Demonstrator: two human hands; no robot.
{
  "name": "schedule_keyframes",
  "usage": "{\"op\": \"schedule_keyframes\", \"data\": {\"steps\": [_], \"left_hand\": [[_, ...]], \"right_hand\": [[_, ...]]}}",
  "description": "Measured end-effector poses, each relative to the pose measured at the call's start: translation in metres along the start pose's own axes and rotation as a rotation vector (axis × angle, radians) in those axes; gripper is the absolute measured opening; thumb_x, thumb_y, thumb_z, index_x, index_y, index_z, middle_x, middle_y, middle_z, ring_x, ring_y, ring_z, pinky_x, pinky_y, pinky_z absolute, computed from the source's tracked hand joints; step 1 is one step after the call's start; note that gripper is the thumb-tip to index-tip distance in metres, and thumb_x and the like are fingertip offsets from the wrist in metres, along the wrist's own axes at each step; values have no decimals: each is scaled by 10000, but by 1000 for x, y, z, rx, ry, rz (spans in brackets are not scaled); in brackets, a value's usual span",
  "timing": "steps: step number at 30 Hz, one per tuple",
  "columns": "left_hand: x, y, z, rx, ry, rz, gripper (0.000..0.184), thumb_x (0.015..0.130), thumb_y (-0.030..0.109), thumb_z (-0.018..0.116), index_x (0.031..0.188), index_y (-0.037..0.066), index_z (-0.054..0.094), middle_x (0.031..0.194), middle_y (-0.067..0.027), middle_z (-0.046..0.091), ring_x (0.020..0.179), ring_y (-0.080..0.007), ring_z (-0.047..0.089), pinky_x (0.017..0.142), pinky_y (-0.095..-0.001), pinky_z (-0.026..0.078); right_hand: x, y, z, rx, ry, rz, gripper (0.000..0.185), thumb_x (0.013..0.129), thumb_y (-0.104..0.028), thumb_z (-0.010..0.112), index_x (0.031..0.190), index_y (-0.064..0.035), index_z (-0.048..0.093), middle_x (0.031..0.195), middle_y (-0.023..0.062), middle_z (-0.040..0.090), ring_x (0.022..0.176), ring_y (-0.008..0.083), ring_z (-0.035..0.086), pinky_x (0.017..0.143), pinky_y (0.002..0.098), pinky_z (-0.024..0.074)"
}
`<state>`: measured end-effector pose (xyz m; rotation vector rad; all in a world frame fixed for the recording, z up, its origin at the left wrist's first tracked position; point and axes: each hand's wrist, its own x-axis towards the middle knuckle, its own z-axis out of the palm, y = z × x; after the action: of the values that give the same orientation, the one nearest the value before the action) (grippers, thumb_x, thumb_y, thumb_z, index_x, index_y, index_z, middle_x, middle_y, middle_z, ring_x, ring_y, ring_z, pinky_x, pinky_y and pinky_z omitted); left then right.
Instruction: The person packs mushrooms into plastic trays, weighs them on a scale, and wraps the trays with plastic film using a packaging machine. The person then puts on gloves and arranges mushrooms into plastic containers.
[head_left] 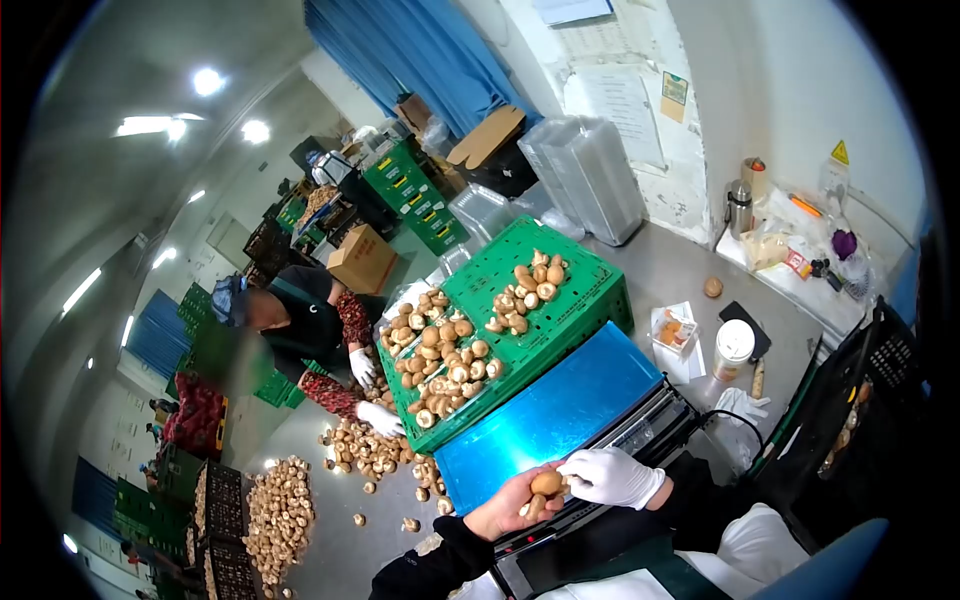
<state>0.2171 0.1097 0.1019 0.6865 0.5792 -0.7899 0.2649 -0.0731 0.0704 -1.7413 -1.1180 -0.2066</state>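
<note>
My left hand, bare, is cupped around a couple of brown-capped mushrooms above the front edge of a blue-topped machine. In a white glove, my right hand pinches at the side of these mushrooms, its fingertips partly hiding what they grip. Beyond the blue surface stands an upturned green crate. On it lie mushrooms in a loose group and more packed together in trays.
Across the table a co-worker in white gloves reaches among loose mushrooms. A big mushroom heap lies beside black crates. To the right are a white cup, a dark phone and a black crate.
</note>
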Motion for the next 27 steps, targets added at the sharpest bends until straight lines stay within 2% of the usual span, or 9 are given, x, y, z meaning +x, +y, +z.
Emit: {"op": "schedule_keyframes", "data": {"steps": [3, 11, 14, 16, 17, 18, 19, 22, 27], "left_hand": [[6, -4, -11, -23, -27, -121, 374, 928, 319, 293, 998, -16, 444, 755, -126, 496, 504, -153, 449, 358, -222, 386], [9, 9, 8, 248, -20, -305, 355, 929, 307, 335, 1051, -5, 453, 658, -76, 511, 442, -107, 469, 355, -196, 396], [19, 41, 6, 643, 119, 119, 339, 882, 187, 428, 1188, 56, 368, 920, -61, 526, 594, -111, 507, 405, -220, 439], [43, 81, 6, 937, 104, 612, 272, 893, 210, 412, 1127, 73, 399, 857, -38, 537, 630, -91, 482, 485, -208, 407], [51, 106, 20, 1135, 287, 690, 256, 868, 161, 448, 1097, 55, 410, 796, -67, 522, 631, -128, 493, 496, -246, 415], [84, 134, -9, 1553, 409, 1180, 251, 842, 153, 476, 1073, 67, 430, 826, -121, 514, 620, -234, 529, 499, -337, 439], [85, 148, 17, 1778, 669, 1371, 243, 824, 164, 493, 1050, 88, 448, 920, -169, 499, 671, -347, 547, 531, -420, 458], [121, 196, 29, 1973, 948, 1274, 300, 809, 219, 520, 1081, 112, 449, 996, -174, 492, 811, -353, 562, 578, -434, 486], [179, 232, 11, 2501, 1214, 967, 540, 761, 380, 585, 1218, 154, 406, 1056, -154, 483, 861, -311, 569, 589, -353, 506]], "right_hand": [[-8, 8, 9, -60, -44, -62, 108, 719, -108, 570, 814, -60, 554, 716, 83, 561, 592, 245, 583, 512, 320, 475], [-25, 11, -5, 166, -31, 67, 57, 715, -31, 535, 713, -52, 589, 656, 85, 556, 567, 261, 567, 514, 325, 463], [-49, 15, -14, 447, -17, 423, 97, 730, 0, 518, 749, -29, 609, 710, 75, 616, 611, 177, 596, 557, 273, 463], [-78, 17, -10, 665, -143, 675, 112, 749, -2, 499, 756, -14, 610, 728, 64, 633, 640, 123, 600, 583, 240, 461], [-92, 18, -8, 750, -239, 758, 121, 758, -4, 489, 758, -7, 610, 735, 58, 639, 652, 100, 599, 595, 228, 459], [-107, 21, -5, 770, -300, 764, 120, 763, -13, 498, 775, -9, 617, 729, 51, 636, 652, 98, 597, 604, 231, 462], [-121, 24, -3, 786, -361, 769, 120, 767, -22, 507, 791, -10, 624, 723, 45, 633, 652, 96, 595, 612, 235, 465], [-152, 29, -9, 734, -583, 862, 141, 787, -31, 502, 837, -4, 631, 785, 67, 637, 757, 114, 597, 705, 233, 460], [-176, 30, -21, 802, -504, 979, 140, 793, -42, 505, 846, -8, 630, 795, 64, 637, 766, 115, 595, 709, 232, 458]]}}
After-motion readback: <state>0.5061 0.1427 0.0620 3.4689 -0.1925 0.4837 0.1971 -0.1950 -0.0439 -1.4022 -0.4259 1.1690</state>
